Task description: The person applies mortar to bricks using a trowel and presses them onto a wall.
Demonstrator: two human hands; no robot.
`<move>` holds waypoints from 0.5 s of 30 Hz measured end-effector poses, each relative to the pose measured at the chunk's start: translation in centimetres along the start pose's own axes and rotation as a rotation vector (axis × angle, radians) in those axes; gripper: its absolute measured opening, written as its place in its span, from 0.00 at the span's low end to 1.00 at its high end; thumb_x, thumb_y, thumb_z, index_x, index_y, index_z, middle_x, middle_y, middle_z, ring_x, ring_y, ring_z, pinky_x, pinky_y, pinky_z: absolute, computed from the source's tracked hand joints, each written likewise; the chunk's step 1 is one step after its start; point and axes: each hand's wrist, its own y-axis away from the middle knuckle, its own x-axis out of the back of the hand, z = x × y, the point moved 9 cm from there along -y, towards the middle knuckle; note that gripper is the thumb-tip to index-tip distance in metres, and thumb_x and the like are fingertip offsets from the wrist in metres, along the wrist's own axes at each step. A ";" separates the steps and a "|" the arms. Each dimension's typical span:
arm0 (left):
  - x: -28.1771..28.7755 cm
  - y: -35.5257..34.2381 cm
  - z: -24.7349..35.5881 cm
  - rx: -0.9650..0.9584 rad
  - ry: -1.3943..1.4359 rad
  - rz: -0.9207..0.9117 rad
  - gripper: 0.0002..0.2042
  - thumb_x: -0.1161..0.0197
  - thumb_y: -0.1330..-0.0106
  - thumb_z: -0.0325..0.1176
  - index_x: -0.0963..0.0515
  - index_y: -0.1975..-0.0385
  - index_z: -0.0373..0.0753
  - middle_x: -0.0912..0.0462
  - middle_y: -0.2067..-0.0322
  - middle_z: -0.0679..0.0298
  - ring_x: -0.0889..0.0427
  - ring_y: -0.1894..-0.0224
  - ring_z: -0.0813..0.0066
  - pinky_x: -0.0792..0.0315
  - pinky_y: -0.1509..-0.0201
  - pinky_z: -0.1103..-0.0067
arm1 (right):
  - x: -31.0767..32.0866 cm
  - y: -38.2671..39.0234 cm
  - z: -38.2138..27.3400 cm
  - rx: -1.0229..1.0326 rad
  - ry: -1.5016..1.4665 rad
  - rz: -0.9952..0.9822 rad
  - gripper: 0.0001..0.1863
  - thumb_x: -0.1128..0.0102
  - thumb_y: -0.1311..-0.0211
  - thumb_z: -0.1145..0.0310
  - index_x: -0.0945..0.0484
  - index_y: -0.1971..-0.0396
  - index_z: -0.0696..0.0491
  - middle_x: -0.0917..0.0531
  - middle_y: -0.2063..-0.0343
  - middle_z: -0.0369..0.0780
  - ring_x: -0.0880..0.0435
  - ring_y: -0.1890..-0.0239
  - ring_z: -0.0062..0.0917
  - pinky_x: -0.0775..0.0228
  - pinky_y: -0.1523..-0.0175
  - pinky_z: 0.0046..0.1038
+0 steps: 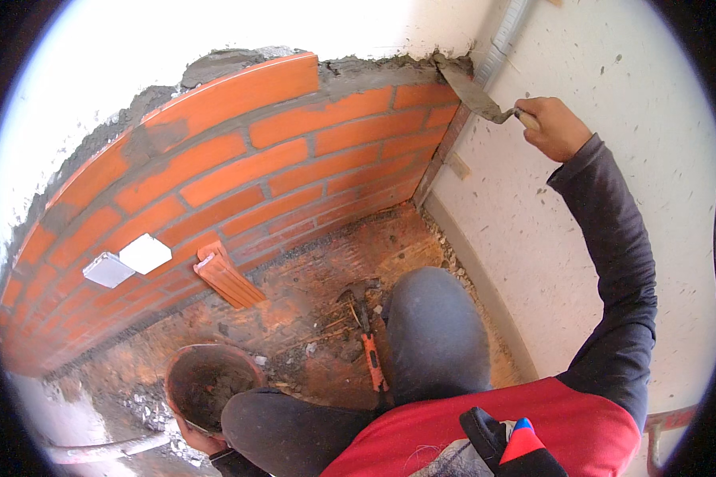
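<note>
Head view: I see the right hand (555,127) closed around the handle of a trowel (473,94), blade tip pressed into the wet mortar (374,63) on the wall (239,171) top, at its right end against the plastered side wall (612,238). I cannot locate the left hand; its state cannot be told.

Risks, as I judge them:
- Excess blade pressure may drag mortar over the edge and smear the brick face.
- Prying at the corner may shift the top course while the bed is soft.
- The arm is at full reach from a kneeling stance; loss of balance may bring a knee onto the hammer (370,350) or bucket (207,381) on the floor (310,278).
- The loose brick (227,274) leaning at the wall foot may topple.
</note>
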 end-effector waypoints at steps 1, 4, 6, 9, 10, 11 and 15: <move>-0.2 0.0 0.0 -0.007 -0.017 -0.005 0.23 0.54 0.24 0.45 0.27 0.41 0.34 0.21 0.45 0.59 0.21 0.47 0.63 0.30 0.41 0.69 | -0.1 0.2 -0.3 0.039 -0.016 0.036 0.13 0.44 0.53 0.75 0.23 0.65 0.62 0.21 0.71 0.57 0.22 0.65 0.53 0.29 0.57 0.44; 0.2 -0.2 0.6 -0.072 -0.085 -0.016 0.22 0.53 0.24 0.45 0.27 0.41 0.34 0.21 0.45 0.58 0.21 0.47 0.63 0.30 0.41 0.70 | -0.2 0.3 -1.8 0.118 -0.057 0.123 0.13 0.47 0.51 0.75 0.25 0.63 0.63 0.24 0.74 0.56 0.24 0.70 0.52 0.31 0.60 0.42; 1.1 -0.4 0.9 -0.146 -0.150 -0.022 0.22 0.52 0.24 0.44 0.27 0.42 0.33 0.21 0.45 0.58 0.21 0.47 0.63 0.30 0.41 0.71 | -0.2 0.1 -1.6 0.108 -0.054 0.139 0.14 0.47 0.51 0.75 0.25 0.61 0.62 0.23 0.73 0.56 0.24 0.69 0.53 0.31 0.60 0.43; 1.1 -0.9 0.3 -0.054 -0.044 -0.099 0.22 0.52 0.24 0.43 0.27 0.41 0.31 0.21 0.45 0.57 0.21 0.48 0.64 0.30 0.41 0.72 | -0.3 0.9 -0.5 0.005 -0.068 0.150 0.16 0.46 0.50 0.75 0.25 0.60 0.62 0.22 0.71 0.57 0.23 0.68 0.53 0.30 0.58 0.43; 1.7 -1.1 0.2 -0.063 -0.066 -0.073 0.23 0.54 0.24 0.44 0.29 0.39 0.33 0.24 0.43 0.57 0.23 0.45 0.62 0.30 0.40 0.69 | 0.0 1.5 -0.2 -0.015 -0.077 0.173 0.16 0.46 0.50 0.75 0.25 0.59 0.62 0.22 0.71 0.57 0.23 0.67 0.53 0.30 0.57 0.43; 2.3 -1.3 0.2 -0.073 -0.091 -0.047 0.23 0.56 0.23 0.45 0.31 0.37 0.36 0.26 0.40 0.57 0.24 0.43 0.60 0.31 0.38 0.67 | 0.2 2.4 0.2 -0.036 -0.088 0.195 0.16 0.46 0.50 0.75 0.25 0.59 0.62 0.22 0.70 0.57 0.23 0.67 0.53 0.29 0.57 0.42; 2.5 -0.9 0.2 -0.016 -0.076 -0.039 0.23 0.58 0.23 0.46 0.31 0.37 0.37 0.28 0.39 0.56 0.26 0.40 0.58 0.31 0.37 0.64 | -1.7 8.6 0.4 -0.109 -0.167 0.249 0.16 0.45 0.48 0.76 0.24 0.58 0.64 0.19 0.67 0.55 0.20 0.68 0.48 0.27 0.56 0.39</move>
